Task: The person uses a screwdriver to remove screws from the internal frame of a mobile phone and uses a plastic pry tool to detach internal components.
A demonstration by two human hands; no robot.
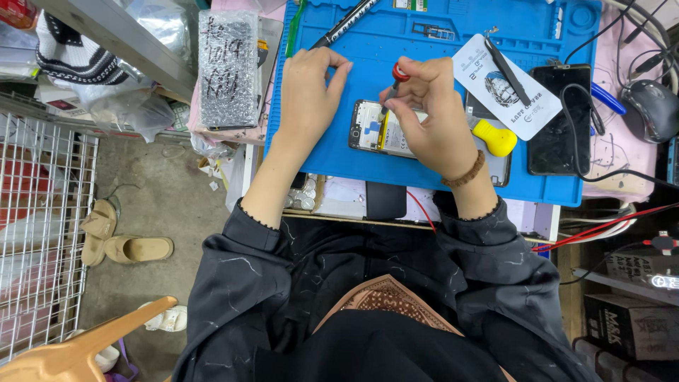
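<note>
The right hand (pixel 431 106) pinches a slim screwdriver with a red cap (pixel 391 88), its fingers closed around the shaft, and the tip comes down on an opened smartphone with its back cover off, showing a pale battery and blue inner parts (pixel 378 129). That phone lies flat near the front of a bright blue silicone work mat (pixel 332 184) covering the tabletop. The left hand (pixel 311 88) rests just beside the phone's left end with its fingers curled; it seems to hold nothing, though the fingertips are hard to read from this angle. A brown beaded bracelet (pixel 465 171) circles the right wrist. To the right of the phone lie a yellow rounded plastic tool (pixel 497 138), a white card with a dark printed emblem (pixel 506 88) carrying black tweezers (pixel 508 71), and a black smartphone lying face up (pixel 559 120) with a black cable (pixel 583 141) draped over it. A grey computer mouse (pixel 654 106) sits at the far right
</note>
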